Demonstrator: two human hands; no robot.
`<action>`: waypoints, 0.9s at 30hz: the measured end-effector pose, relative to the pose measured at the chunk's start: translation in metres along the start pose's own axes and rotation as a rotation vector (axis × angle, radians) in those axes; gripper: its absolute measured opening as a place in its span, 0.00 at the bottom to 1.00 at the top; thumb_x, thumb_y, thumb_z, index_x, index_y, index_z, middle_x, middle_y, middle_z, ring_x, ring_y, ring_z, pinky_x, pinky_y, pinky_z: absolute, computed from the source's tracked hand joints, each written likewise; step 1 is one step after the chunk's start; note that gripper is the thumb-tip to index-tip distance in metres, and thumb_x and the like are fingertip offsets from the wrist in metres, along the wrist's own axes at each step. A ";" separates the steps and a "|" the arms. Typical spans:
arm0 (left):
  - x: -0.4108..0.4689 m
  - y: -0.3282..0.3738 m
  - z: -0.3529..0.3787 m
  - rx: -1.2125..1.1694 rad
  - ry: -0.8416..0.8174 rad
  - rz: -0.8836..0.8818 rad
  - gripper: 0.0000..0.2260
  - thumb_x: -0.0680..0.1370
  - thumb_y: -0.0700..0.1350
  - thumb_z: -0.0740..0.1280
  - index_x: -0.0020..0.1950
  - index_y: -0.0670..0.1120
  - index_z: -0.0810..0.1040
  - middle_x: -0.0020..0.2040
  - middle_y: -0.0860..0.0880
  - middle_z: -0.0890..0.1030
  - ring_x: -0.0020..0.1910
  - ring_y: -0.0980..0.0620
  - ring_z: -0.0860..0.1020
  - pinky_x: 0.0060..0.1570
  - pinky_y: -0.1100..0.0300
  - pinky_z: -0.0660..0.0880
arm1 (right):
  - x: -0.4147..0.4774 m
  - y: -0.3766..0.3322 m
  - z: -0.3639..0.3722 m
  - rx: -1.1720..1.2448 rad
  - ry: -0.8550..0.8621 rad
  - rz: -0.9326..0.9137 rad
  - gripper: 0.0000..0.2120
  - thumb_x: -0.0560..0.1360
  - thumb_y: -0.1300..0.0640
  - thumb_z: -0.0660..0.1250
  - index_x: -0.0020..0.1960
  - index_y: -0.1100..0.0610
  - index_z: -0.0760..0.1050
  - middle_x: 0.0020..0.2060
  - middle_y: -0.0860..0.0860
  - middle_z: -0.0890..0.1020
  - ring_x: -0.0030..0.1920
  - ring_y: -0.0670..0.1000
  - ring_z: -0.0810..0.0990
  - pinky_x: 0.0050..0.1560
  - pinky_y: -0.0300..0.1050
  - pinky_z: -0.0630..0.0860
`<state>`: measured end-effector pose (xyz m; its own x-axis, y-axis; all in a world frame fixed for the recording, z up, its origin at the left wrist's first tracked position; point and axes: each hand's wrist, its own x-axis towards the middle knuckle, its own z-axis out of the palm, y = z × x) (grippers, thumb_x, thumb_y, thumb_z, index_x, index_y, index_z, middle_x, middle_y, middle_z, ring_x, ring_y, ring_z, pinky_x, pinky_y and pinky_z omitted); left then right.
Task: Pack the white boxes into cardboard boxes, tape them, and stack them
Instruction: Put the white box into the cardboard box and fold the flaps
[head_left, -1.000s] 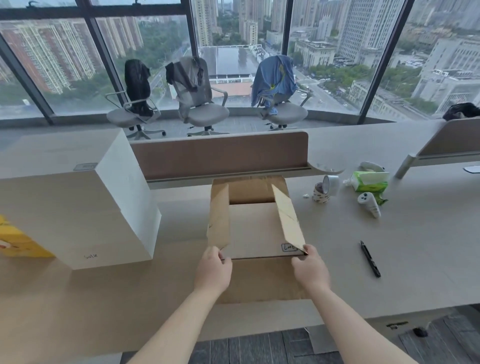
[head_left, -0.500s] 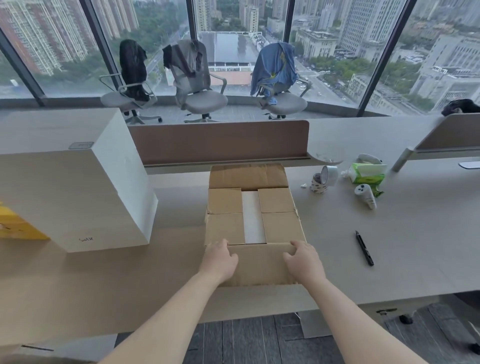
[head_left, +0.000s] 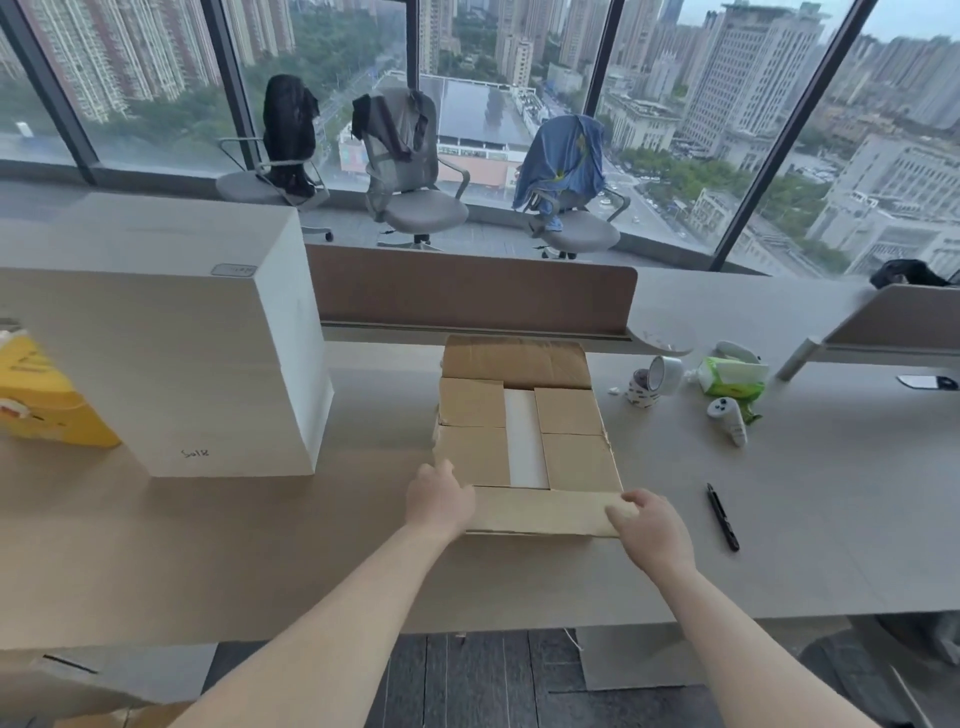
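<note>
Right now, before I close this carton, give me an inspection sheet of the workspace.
Surface: pale desk.
Job's things: cardboard box, side flaps folded, white box showing between them, near flap open; tape rolls to its right.
Clutter: pen, tissue pack, controller, yellow box, large pale box.
Grips: right hand curled over near flap; left hand at its left end, fingers hidden.
Cables: nothing seen.
Surroundings: three chairs, windows.

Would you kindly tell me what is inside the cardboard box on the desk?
Between the folded side flaps of the cardboard box a strip of a white box shows. The flaps cover the rest, so how many lie inside cannot be seen.
</note>
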<state>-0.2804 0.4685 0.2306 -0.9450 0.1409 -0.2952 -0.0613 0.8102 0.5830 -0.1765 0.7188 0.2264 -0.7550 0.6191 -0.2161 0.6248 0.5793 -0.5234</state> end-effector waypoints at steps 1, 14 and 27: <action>0.003 0.003 -0.004 -0.034 0.027 0.011 0.18 0.80 0.46 0.59 0.69 0.42 0.71 0.65 0.42 0.72 0.63 0.42 0.72 0.62 0.53 0.70 | 0.003 -0.004 -0.003 0.027 0.021 -0.003 0.20 0.78 0.47 0.65 0.66 0.55 0.75 0.64 0.54 0.76 0.60 0.56 0.76 0.57 0.49 0.71; 0.051 0.042 -0.006 -0.180 0.192 0.051 0.20 0.81 0.48 0.60 0.73 0.45 0.68 0.68 0.46 0.67 0.69 0.46 0.65 0.62 0.54 0.67 | 0.070 -0.045 -0.004 0.072 0.056 -0.088 0.31 0.76 0.45 0.68 0.76 0.51 0.62 0.68 0.55 0.66 0.62 0.58 0.74 0.58 0.52 0.74; 0.102 0.062 0.039 -0.041 0.071 -0.110 0.20 0.81 0.49 0.60 0.73 0.48 0.70 0.81 0.44 0.50 0.79 0.45 0.52 0.73 0.47 0.62 | 0.138 -0.041 0.028 -0.011 -0.092 -0.167 0.23 0.77 0.50 0.65 0.69 0.56 0.68 0.71 0.57 0.62 0.63 0.60 0.71 0.54 0.50 0.74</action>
<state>-0.3680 0.5557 0.2072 -0.9520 0.0105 -0.3059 -0.1778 0.7946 0.5806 -0.3119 0.7651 0.1949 -0.8631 0.4630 -0.2019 0.4912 0.6760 -0.5493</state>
